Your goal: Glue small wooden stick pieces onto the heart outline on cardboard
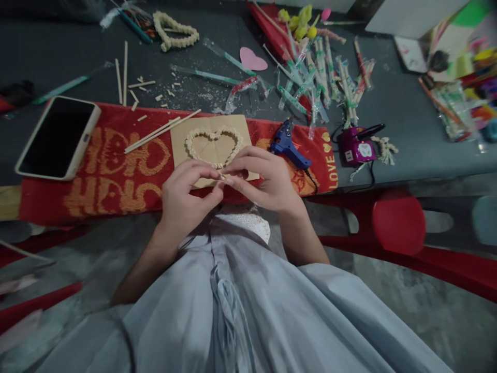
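Observation:
Fingertips of my left hand point(186, 194) and my right hand point(266, 176) meet in a pinch around a short pale wooden stick piece point(222, 176). The fingers partly cover it. Just beyond them, a heart outline point(189, 142) built from small pale stick pieces lies on a tan cardboard square point(179, 150); its lower tip is partly hidden by my hands. Two long thin wooden sticks point(163, 131) rest across the cardboard's left edge. To the right of my right hand lies a blue glue gun point(289, 147) on the red cloth point(116, 116).
A phone point(58, 137) lies at left. Behind are stick offcuts point(134, 96), another stick-built frame point(174, 41), a pink paper heart point(253, 59) and wrapped stick bundles point(322, 67). A purple device point(353, 147) with a cord sits at right. Red stools point(399, 220) flank the table.

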Tool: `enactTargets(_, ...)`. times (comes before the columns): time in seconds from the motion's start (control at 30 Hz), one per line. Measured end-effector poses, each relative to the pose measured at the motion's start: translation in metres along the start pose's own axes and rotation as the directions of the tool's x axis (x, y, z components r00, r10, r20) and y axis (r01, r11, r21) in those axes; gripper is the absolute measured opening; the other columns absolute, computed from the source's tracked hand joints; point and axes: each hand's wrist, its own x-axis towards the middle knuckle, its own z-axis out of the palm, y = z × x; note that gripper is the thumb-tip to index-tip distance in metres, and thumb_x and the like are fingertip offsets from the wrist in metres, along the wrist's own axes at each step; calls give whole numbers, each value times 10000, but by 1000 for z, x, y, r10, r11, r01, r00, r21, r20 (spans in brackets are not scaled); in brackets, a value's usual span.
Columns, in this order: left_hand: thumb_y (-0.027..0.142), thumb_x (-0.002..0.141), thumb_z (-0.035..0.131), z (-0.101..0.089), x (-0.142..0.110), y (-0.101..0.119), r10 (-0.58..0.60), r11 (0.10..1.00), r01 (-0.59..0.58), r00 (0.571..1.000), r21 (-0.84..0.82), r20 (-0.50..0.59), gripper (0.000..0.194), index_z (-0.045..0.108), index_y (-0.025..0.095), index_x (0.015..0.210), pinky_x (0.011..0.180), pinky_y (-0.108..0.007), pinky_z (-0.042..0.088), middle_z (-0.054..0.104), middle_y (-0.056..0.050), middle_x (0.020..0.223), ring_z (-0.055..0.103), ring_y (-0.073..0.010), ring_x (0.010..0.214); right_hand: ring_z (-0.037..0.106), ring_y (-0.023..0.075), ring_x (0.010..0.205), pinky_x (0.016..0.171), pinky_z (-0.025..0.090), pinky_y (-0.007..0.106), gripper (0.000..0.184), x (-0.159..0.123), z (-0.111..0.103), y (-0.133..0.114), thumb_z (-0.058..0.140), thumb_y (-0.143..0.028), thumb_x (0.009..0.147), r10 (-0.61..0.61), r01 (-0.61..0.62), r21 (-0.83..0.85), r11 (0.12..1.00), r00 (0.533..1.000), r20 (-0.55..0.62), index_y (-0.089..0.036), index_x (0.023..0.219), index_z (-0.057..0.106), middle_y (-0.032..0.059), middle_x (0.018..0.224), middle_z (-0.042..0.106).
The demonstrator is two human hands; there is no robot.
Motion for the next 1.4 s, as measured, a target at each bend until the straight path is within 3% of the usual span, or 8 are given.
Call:
enactTargets(0.13,125,613,793,2,0,3,-22,993,27,999,114,-45,215,728,281,746,914,-359,486,671,-22,886,625,-238,906,612,120,781,704,490,247,236,3,2,2,616,-383,948,26,-24,-30,999,999,45,-170,879,690,25,834,659)
enactTargets(0.33,160,617,813,8,0,-1,-37,993,46,996,109,-81,183,709,295,684,997,-402,460,687,-36,883,613,-275,962,562,147,778,709,457,281,199,5,9,3,496,-210,975,-14,26,-258,966,999,45,-177,837,636,31,808,603)
enactTargets(0.53,147,644,796,5,-1,1,-49,995,55,996,80,-75,180,728,285,737,962,-367,482,672,-30,888,623,-247,945,574,189,861,820,485,349,178,2,-3,21,452,-229,995,14,-65,-378,924,990,-137,-213,892,596,46,875,606)
enactTargets(0.7,159,738,740,4,-1,-3,-72,996,68,995,-64,-66,100,713,246,780,817,-298,511,686,-13,858,633,-173,845,588,161,789,758,486,306,116,-9,-29,36,546,-214,934,69,-161,-332,929,960,-271,-217,843,618,18,822,632)
enactTargets(0.83,246,701,755,8,3,-6,-364,852,325,931,-410,-16,88,692,188,719,686,-268,527,677,-11,717,636,-136,672,636,141,759,706,500,266,105,-16,-34,26,583,-127,850,122,-138,-209,968,989,-87,-197,806,647,5,810,690)
enactTargets(0.97,264,650,792,8,9,-2,-495,696,496,855,-519,154,158,672,162,670,671,-282,541,661,-24,639,643,-145,625,676,148,787,739,518,268,81,-17,-23,10,622,-210,894,129,-116,-106,988,983,131,-171,877,691,39,842,741)
enactTargets(1.13,245,599,823,4,11,4,-492,643,568,821,-514,291,163,698,151,644,646,-246,537,669,-27,630,616,-120,612,631,123,757,703,508,238,149,-8,-12,1,621,-302,928,60,-55,-59,997,993,97,-165,919,679,35,833,696)
enactTargets(1.4,319,527,912,5,10,8,-525,607,630,775,-483,351,298,716,141,664,609,-248,554,692,-40,651,639,-135,602,637,125,832,745,527,239,173,-5,-3,4,643,-305,929,-77,74,33,997,994,79,-145,969,695,51,894,670)
